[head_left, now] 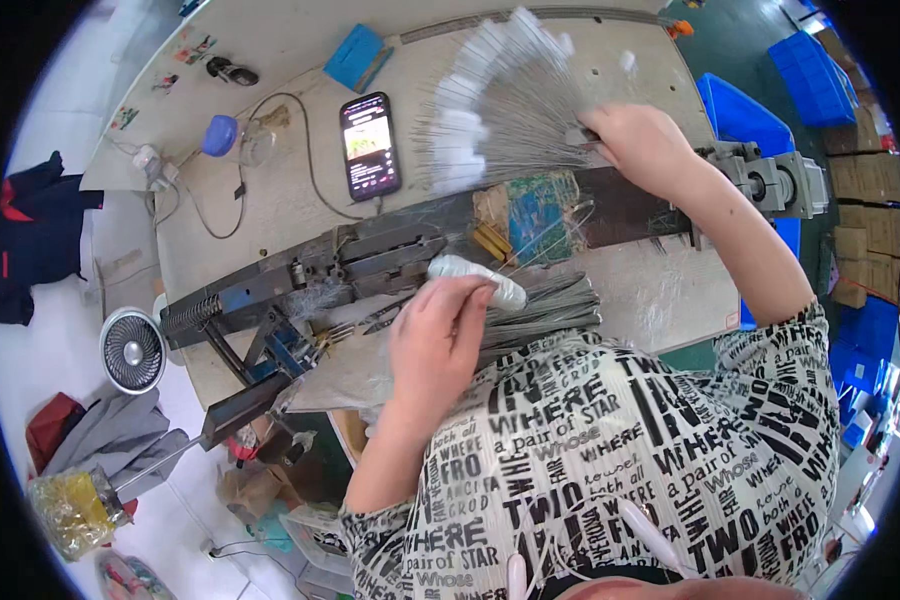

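Observation:
My left hand [438, 335] is closed, its thumb and fingers pinched at a pale, wrapped roll-shaped piece [495, 285]. This piece lies against a bundle of thin grey wires [555, 305] at the bench's near edge, close to my body. Farther off to the right, my right hand [642, 148] has its fingertips closed at the gathered end of a wide fan of thin wires [530, 105]. White sleeves or tags [460, 135] cover the outer part of the fan. The exact wires between my right fingertips are hidden.
A long dark metal bench tool [370, 250] with a spring and lever crosses the worktable. A lit phone [370, 147] lies beside the fan, near a cable, a blue block [358, 58] and a blue cap [219, 135]. A small fan [132, 350] stands left; blue bins [745, 115] sit right.

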{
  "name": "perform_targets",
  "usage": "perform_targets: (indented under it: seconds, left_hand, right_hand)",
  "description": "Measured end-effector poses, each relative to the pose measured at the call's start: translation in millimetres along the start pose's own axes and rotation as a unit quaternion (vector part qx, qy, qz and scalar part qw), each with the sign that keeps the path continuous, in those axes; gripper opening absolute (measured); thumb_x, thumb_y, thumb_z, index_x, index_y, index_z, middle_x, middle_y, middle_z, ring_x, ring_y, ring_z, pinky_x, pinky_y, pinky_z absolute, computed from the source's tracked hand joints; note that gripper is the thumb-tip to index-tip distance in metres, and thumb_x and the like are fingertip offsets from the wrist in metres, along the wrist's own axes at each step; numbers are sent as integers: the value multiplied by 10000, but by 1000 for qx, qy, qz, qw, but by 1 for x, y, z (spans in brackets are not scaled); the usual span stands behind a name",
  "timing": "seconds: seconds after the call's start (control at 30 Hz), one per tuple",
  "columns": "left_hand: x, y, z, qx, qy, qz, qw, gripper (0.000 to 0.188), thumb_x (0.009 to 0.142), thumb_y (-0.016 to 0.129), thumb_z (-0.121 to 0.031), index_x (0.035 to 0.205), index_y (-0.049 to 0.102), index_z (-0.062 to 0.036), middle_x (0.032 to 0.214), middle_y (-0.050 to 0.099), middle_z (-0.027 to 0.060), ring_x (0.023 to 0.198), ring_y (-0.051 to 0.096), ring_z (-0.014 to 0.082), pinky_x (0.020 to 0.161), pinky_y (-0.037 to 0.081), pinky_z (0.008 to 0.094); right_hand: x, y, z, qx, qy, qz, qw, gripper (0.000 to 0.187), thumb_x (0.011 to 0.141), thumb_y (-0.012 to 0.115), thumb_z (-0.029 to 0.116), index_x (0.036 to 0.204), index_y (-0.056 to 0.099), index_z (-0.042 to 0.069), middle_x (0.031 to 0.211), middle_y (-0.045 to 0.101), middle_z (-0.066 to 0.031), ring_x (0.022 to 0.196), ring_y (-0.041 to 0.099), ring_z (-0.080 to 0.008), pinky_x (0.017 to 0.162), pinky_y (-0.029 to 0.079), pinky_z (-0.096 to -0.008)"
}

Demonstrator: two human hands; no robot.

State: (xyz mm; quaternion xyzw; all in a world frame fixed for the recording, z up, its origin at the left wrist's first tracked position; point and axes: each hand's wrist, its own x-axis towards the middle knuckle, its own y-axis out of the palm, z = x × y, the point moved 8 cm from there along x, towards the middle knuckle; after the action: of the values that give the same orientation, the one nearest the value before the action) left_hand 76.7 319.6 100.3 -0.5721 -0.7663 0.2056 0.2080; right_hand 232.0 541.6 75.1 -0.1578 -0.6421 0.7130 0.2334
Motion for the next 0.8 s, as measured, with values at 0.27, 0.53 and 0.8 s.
perform_targets:
  seconds: [0.27,0.53,0.8]
  left_hand:
    - [50,73,-44,225,156,104,956,85,858,664,-201,828,659,-123,746,597,45,701,625,256,594,497,374]
    - [44,22,-20,320,131,44,937,75,855,672,-200,870,675,-127,797,608,25,796,616,222,689,448,333]
    - [-35,-47,67,41,-110,-169,979,328,944,623,-248,1179,575,-25,1048,601,103,974,591,218,867,460,336]
  right_hand:
    - [-12,-98,16,286,42,-119,950,160,866,639,29,1013,595,-17,857,593,-128,764,577,-227,759,482,-318]
    - [-36,-20,92,258,-88,47,961,284,779,657,85,1063,665,82,933,633,-90,854,652,-304,742,517,-404]
    - [15,-2,141,187,-154,-35,969,148,728,667,91,869,622,98,804,599,-46,748,632,-279,645,498,-407]
